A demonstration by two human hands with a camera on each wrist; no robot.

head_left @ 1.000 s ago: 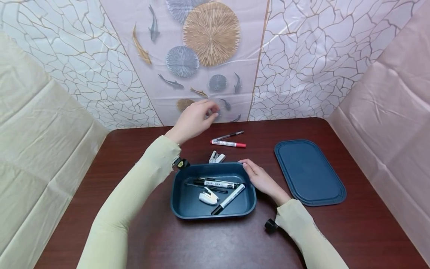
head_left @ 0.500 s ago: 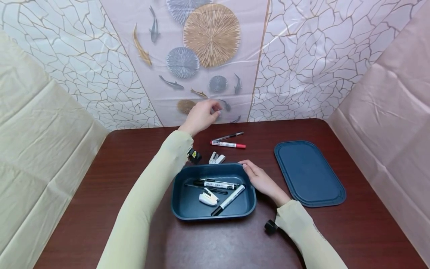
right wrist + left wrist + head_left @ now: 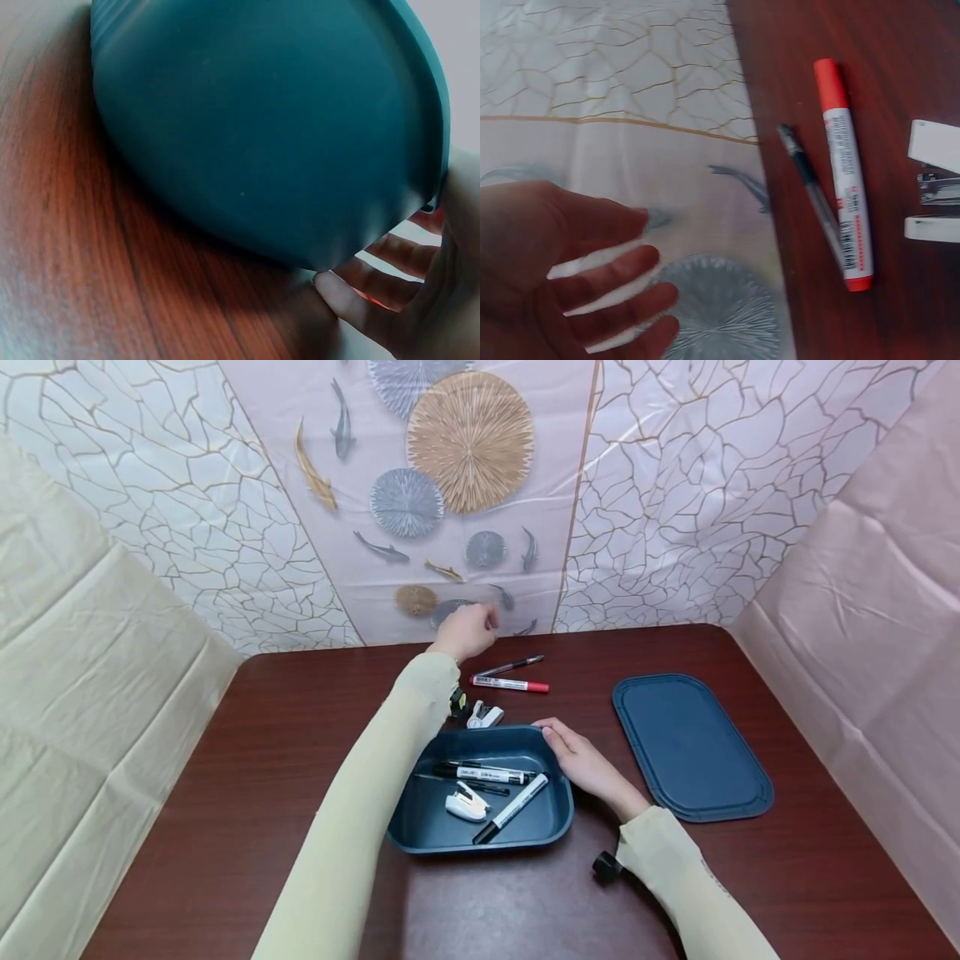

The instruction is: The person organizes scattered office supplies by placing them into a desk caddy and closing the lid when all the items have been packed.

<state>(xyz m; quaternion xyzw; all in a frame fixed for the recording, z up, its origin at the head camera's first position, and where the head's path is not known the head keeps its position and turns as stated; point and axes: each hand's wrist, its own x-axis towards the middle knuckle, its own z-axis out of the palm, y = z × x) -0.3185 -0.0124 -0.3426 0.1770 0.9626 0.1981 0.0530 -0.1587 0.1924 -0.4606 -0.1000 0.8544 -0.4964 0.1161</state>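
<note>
My left hand (image 3: 468, 631) is raised at the back of the table, fingers loosely bent and holding nothing. Right of it lie a red-capped marker (image 3: 517, 684) and a clear-barrelled pen (image 3: 512, 667), whose ends overlap in the left wrist view. A white stapler (image 3: 485, 717) sits behind the dark blue box (image 3: 431, 833). Inside the box are another white stapler (image 3: 467, 804), a black-and-white marker (image 3: 491, 774), a slanting black-capped marker (image 3: 517, 806) and thin black pens. My right hand (image 3: 577, 762) grips the box's back right corner; in the right wrist view its fingertips touch the outer wall (image 3: 262, 135).
A flat dark blue lid (image 3: 690, 747) lies on the table to the right of my right hand. Patterned sheeting (image 3: 480, 568) rises behind the table's back edge, with plain cloth (image 3: 82, 735) along the left side. My left sleeve (image 3: 360, 810) crosses the box's left end.
My left hand has moved slightly right and down, toward the table's back edge, and its sleeve now covers the box's left end. The right hand and box stay put.
</note>
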